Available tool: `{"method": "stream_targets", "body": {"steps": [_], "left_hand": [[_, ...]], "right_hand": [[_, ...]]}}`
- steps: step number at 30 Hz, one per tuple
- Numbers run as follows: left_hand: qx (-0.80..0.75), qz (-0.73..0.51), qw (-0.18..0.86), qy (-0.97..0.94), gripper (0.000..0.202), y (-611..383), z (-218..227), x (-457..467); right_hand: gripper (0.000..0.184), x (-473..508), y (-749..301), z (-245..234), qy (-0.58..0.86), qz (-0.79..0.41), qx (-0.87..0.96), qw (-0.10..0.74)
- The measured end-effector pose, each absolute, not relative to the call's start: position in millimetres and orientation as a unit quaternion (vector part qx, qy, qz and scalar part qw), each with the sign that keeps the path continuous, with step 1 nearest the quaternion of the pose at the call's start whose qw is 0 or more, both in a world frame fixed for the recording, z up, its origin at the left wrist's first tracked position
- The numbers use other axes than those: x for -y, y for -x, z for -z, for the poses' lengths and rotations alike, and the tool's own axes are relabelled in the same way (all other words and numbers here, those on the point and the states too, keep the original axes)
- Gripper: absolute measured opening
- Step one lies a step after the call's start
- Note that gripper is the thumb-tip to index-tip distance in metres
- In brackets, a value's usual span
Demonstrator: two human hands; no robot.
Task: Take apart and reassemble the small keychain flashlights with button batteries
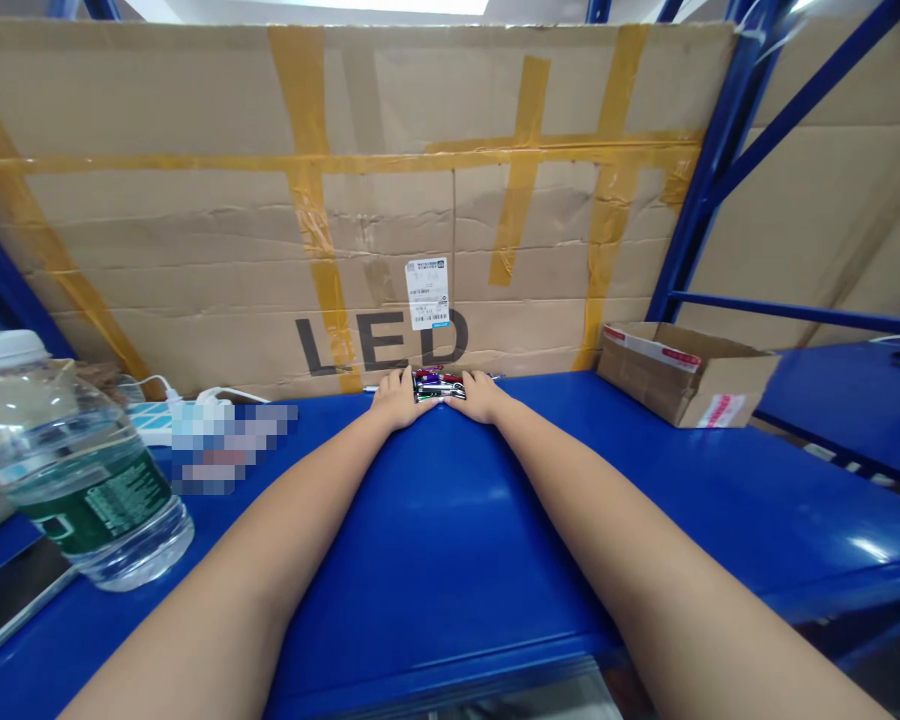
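Note:
Both arms reach out to the far edge of the blue shelf, where a small bunch of pens (439,385) lies crosswise against the cardboard. My left hand (397,402) is closed over the left end of the bunch, and a pen tip pokes out past it. Around the right end my right hand (484,397) is closed the same way, with a thin tip showing beyond it. Between the hands the pens show shiny silver, purple, red and green parts. The fingertips are partly hidden behind the bunch.
A large taped cardboard box (525,230) marked LED stands behind the hands. At left are a water bottle (97,500), a power strip (150,425) with white cables and a dark flat device (15,600). An open small carton (645,375) sits at right, near a blue rack post (701,200).

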State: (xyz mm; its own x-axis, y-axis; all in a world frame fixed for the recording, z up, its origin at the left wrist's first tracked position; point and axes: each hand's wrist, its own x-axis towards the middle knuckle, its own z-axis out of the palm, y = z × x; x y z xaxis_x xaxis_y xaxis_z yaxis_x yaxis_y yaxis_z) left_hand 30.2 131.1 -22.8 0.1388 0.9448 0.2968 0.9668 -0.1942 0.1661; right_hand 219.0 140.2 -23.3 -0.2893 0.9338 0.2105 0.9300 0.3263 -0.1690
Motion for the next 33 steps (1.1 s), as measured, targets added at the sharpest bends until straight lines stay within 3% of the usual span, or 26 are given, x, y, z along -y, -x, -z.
{"method": "stream_targets", "body": {"steps": [7,20,33], "left_hand": [[0.611,0.168,0.042,0.772,0.08,-32.3,25.3,-136.3],[0.59,0.208,0.034,0.78,0.085,-26.0,20.6,-129.4],[0.556,0.234,0.027,0.797,0.07,-23.0,11.9,-116.6]], "right_hand": [[0.064,-138.2,-218.5,23.3,0.537,0.019,0.828,0.159],[0.06,-136.4,-223.7,28.2,0.519,0.03,0.827,0.212],[0.056,-125.6,-229.7,24.7,0.493,0.022,0.839,0.228]]}}
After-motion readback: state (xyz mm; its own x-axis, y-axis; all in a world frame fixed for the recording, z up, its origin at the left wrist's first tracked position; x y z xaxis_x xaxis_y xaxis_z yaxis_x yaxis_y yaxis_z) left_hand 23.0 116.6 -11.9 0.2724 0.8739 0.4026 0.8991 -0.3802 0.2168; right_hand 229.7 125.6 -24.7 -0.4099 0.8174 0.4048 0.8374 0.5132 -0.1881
